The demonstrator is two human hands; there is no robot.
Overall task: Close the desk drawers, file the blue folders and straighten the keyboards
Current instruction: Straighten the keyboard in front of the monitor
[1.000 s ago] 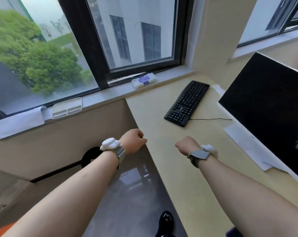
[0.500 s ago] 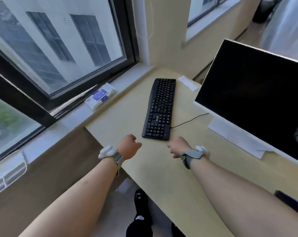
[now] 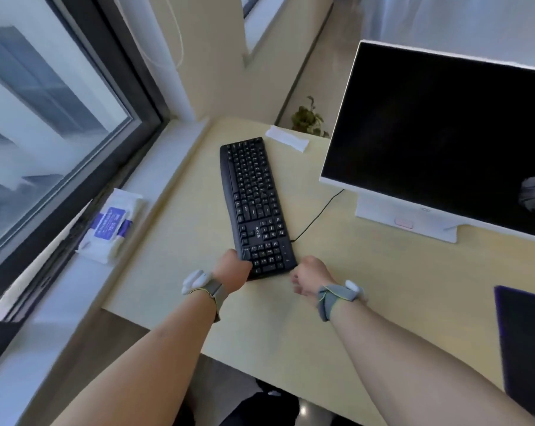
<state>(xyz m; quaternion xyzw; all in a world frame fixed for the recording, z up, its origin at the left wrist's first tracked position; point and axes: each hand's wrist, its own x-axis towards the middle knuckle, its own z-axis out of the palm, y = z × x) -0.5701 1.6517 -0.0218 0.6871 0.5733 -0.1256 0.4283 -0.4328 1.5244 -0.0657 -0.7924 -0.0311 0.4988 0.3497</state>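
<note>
White pack of wipes (image 3: pixel 111 224) with a blue label on the window sill (image 3: pixel 155 167) at far left, beside the pale wooden table (image 3: pixel 383 287). Left hand (image 3: pixel 232 272) at the near left corner of the black keyboard (image 3: pixel 254 204), grip curled onto its edge. Keyboard lying skewed on the table, running away from the near end, its cable (image 3: pixel 317 215) trailing right. Right hand (image 3: pixel 310 276) just beside the near right corner, fingers loosely curled; contact cannot be told. White strip of paper (image 3: pixel 287 142) beyond the keyboard. Dark monitor (image 3: pixel 438 133) on a white stand at right, small plant (image 3: pixel 308 118) behind.
</note>
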